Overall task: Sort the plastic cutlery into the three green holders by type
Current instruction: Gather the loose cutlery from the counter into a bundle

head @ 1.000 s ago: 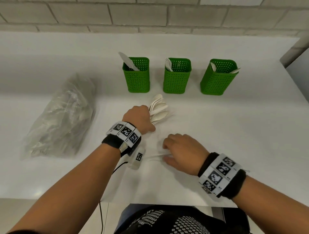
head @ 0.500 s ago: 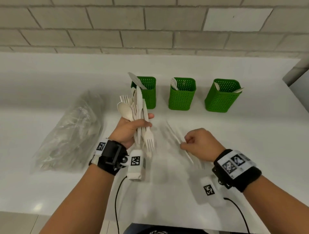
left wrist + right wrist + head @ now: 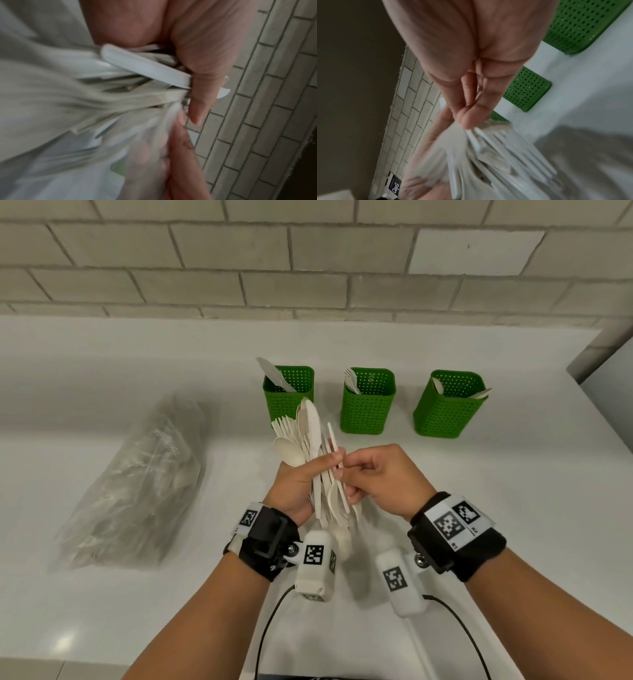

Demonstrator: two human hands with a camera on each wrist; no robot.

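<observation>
Closest to us, our left hand is curled round a mixed bundle of plastic cutlery, held upright above the white counter, with forks, spoons and a knife fanning out past the fingers and more ends hanging below the palm. Our right hand meets it from the right, thumb and fingertips pinching one thin piece at the bundle's edge; the wrist views are too blurred to tell which type it is. We judge the main risk lies here: the bundle is loose and splayed, so pulling one piece free could drag its neighbours out and scatter them on the counter, and pieces pointing both ways make it easy to misread a handle. To the left lies a clear plastic bag, apparently holding more cutlery. Farther back three green holders stand in a row well apart from the hands: the left holder shows a knife, the middle holder forks, the right holder spoons. These look light, so a piece dropped in against a rim could tip one over. Behind them runs a pale brick wall.
</observation>
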